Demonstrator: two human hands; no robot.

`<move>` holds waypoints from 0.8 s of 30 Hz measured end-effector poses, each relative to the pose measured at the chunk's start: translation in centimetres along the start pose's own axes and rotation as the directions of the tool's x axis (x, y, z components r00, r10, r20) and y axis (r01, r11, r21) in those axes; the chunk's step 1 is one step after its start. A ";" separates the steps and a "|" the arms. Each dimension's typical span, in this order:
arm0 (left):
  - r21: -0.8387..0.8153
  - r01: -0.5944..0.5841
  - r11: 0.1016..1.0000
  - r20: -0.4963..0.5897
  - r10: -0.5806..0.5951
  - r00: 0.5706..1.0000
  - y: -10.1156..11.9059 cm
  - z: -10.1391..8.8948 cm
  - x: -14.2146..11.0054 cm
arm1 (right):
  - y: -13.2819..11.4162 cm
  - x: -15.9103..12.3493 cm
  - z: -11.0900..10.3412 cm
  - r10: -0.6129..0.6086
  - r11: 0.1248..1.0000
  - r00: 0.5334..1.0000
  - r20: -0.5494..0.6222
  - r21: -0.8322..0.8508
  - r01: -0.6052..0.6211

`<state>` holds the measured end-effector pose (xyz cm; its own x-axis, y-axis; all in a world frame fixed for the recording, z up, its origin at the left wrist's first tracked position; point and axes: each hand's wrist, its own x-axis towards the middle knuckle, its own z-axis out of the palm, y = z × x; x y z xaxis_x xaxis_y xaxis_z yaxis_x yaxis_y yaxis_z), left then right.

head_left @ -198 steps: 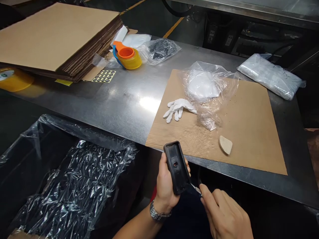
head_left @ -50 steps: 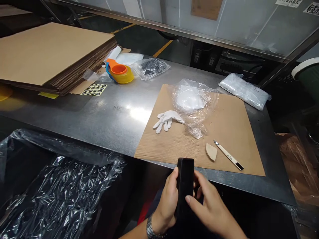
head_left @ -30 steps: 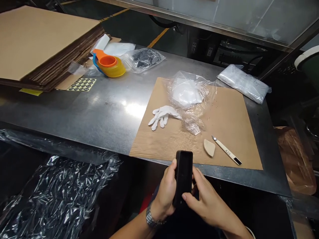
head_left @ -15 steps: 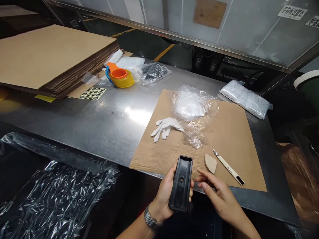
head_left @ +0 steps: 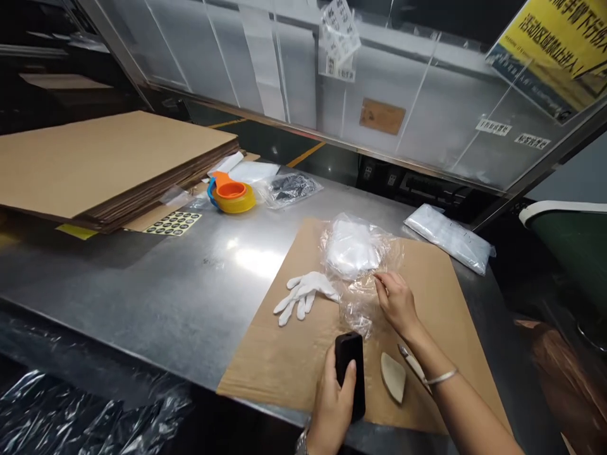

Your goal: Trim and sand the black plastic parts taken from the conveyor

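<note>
Steel table (head_left: 190,316), cardboard sheet (head_left: 284,366) on it. Black part (head_left: 349,379) over the sheet's near edge, long axis roughly away from wearer, far end tipped slightly left. Left hand (head_left: 332,404) upright, fingers (head_left: 349,374) clamped on it. Right hand (head_left: 396,302) reaches forward-left over clear plastic bag (head_left: 353,249), thumb and forefinger pinched; can't tell on what.

harsh white glare (one bright patch) marks the metal table (head_left: 203,316); the lower left is dim.

White glove (head_left: 307,292), brown cardboard sheet (head_left: 279,354), orange-and-yellow tape dispenser (head_left: 232,196)
</note>
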<state>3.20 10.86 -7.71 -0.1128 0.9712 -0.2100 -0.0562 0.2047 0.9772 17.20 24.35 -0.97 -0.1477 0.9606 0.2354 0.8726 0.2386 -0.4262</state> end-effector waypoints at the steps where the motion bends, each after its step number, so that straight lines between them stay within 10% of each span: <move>1: 0.103 -0.045 0.994 -0.012 0.047 0.999 -0.8 0.2 0.3 | 0.3 1.6 0.6 0.004 1.000 1.000 0.015 -0.021 -0.004; 6: 0.475 -0.289 0.831 -0.081 0.368 0.926 -3.6 0.4 1.4 | 0.8 6.7 3.9 -0.002 0.997 0.987 0.160 -0.070 0.013; 13: 0.488 -0.339 0.804 -0.139 0.455 0.880 -4.6 -0.5 2.6 | 1.3 8.2 6.5 -0.006 0.996 0.963 0.268 0.089 -0.018; 19: 0.262 -0.258 0.930 -0.162 0.306 0.938 -0.5 -1.5 3.7 | 3.3 8.2 4.9 0.072 0.887 0.967 0.244 0.427 -0.174; 24: 0.185 -0.315 0.931 0.027 0.316 0.948 4.7 -1.4 6.7 | 3.6 5.9 2.1 0.083 0.599 0.958 0.274 0.754 -0.268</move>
<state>0.82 18.21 -4.56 -0.0982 0.9890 0.1105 0.1671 -0.0931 0.9815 18.49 31.23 -2.97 -0.1964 0.9793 -0.0494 0.2114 -0.0069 -0.9774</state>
